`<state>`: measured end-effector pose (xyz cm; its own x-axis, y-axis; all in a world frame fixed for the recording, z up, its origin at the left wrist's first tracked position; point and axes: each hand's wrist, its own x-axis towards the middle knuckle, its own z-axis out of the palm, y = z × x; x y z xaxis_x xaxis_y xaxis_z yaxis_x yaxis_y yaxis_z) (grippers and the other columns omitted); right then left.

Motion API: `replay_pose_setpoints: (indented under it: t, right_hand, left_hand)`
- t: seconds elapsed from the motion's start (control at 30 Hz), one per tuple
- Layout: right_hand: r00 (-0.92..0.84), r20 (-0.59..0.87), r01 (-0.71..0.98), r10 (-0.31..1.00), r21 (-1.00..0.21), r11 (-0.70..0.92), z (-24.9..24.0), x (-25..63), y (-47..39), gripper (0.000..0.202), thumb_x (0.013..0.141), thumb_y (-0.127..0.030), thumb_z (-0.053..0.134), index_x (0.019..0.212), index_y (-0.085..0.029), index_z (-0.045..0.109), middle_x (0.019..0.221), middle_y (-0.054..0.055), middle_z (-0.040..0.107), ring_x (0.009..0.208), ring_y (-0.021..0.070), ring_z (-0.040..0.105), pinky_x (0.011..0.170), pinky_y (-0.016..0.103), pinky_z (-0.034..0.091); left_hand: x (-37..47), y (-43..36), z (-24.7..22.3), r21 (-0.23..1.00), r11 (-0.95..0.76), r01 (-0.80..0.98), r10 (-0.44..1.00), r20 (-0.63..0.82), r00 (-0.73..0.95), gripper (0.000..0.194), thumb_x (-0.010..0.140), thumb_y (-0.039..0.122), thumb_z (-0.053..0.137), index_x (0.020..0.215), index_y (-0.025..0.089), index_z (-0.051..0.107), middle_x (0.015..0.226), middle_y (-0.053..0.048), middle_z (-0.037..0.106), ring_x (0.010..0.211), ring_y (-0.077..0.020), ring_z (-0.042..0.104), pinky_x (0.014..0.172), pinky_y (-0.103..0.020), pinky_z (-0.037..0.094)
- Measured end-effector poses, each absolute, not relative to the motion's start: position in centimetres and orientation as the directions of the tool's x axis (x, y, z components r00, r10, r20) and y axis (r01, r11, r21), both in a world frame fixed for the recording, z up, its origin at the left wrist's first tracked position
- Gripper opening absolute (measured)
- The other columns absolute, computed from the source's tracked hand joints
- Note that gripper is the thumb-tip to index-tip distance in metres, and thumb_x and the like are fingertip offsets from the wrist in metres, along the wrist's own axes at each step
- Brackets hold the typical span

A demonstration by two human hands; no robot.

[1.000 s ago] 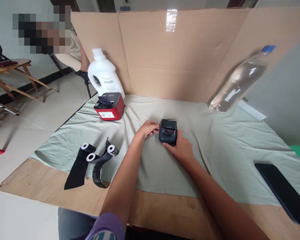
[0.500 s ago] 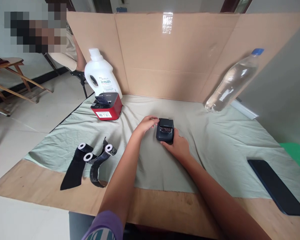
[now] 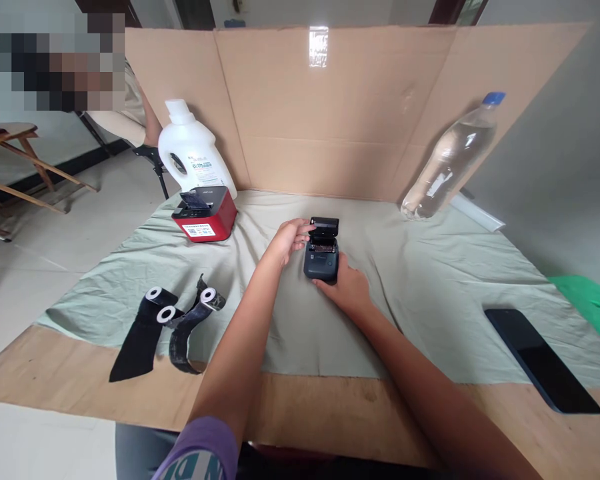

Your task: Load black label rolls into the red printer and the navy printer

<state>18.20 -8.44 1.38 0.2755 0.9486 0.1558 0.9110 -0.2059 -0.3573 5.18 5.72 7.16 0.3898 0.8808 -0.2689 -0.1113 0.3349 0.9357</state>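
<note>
A small black portable label printer [image 3: 322,265] rests on the cloth with its hinged lid [image 3: 325,227] raised, showing a dark compartment. My right hand [image 3: 350,287] is wrapped round the printer's lower right side, thumb at the front edge. At the lid's left edge is my left hand [image 3: 289,241], its fingers apart and stretched out, one fingertip touching the lid. To the left lie several rolls of black tape-like paper [image 3: 184,319] with white cores, some strips unrolled towards the table's front edge.
A red and black box-shaped device [image 3: 207,217] stands before a white detergent jug [image 3: 197,150]. On the right are a water bottle [image 3: 450,167] leaning on a cardboard screen [image 3: 320,120] and a black phone [image 3: 543,360]. Another person [image 3: 125,123] sits behind, at left.
The printer's lid has swung up and away from me, baring the compartment. My left hand has moved slightly up alongside it, while my right hand keeps its hold. The view has shifted a little.
</note>
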Motion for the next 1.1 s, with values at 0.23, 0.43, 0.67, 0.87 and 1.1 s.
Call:
replay_pose_setpoints:
  t: [0.23,0.43,0.67,0.87,1.1]
  right_hand:
    - [0.273,0.151,0.911,0.95,-0.359,-0.205,1.7,18.1,-8.6,0.073,0.084,-0.059,0.064,0.135,-0.012,0.045,0.1,0.015,0.074,0.086,0.0322,0.07,0.073,0.035,0.042]
    - [0.252,0.141,0.916,0.957,-0.354,-0.189,2.3,18.1,-8.9,0.075,0.085,-0.058,0.064,0.138,-0.01,0.042,0.104,0.018,0.074,0.086,0.0332,0.07,0.073,0.036,0.04]
    - [0.258,0.156,0.912,0.954,-0.365,-0.187,1.7,18.2,-8.7,0.074,0.084,-0.056,0.065,0.14,-0.012,0.043,0.101,0.017,0.074,0.087,0.0335,0.069,0.074,0.037,0.041]
    - [0.251,0.155,0.915,0.955,-0.36,-0.182,1.6,18.3,-8.7,0.078,0.085,-0.058,0.064,0.141,-0.009,0.041,0.098,0.016,0.074,0.086,0.0333,0.069,0.075,0.037,0.041]
    - [0.233,0.165,0.917,0.958,-0.367,-0.16,1.8,18.4,-8.9,0.071,0.085,-0.057,0.066,0.134,-0.01,0.045,0.098,0.015,0.073,0.086,0.0321,0.069,0.076,0.036,0.038]
  left_hand:
    - [5.5,5.9,4.6,0.965,0.218,-0.146,0.879,-0.129,0.459,0.043,0.087,0.031,0.059,0.129,0.023,0.062,0.147,-0.006,0.057,0.072,-0.0056,0.066,0.05,-0.014,0.038]
    - [5.9,5.6,4.2,0.997,0.068,-0.034,0.916,-0.049,0.397,0.033,0.088,0.027,0.063,0.12,0.02,0.067,0.132,-0.007,0.068,0.076,-0.0077,0.067,0.057,-0.015,0.044]
    - [7.6,5.8,4.7,0.904,-0.291,0.313,0.825,0.071,0.561,0.015,0.077,0.01,0.068,0.086,0.019,0.077,0.099,-0.005,0.077,0.095,-0.0174,0.071,0.088,-0.024,0.052]
    - [10.2,7.5,8.0,0.595,-0.439,0.673,0.776,-0.126,0.617,0.026,0.049,-0.002,0.078,0.06,0.021,0.072,0.074,-0.006,0.072,0.091,-0.0272,0.07,0.071,-0.025,0.052]
    - [10.0,6.5,11.4,0.632,-0.503,0.589,0.731,-0.052,0.68,0.028,0.046,0.0,0.077,0.065,0.02,0.072,0.078,-0.004,0.071,0.092,-0.0251,0.067,0.067,-0.022,0.048]
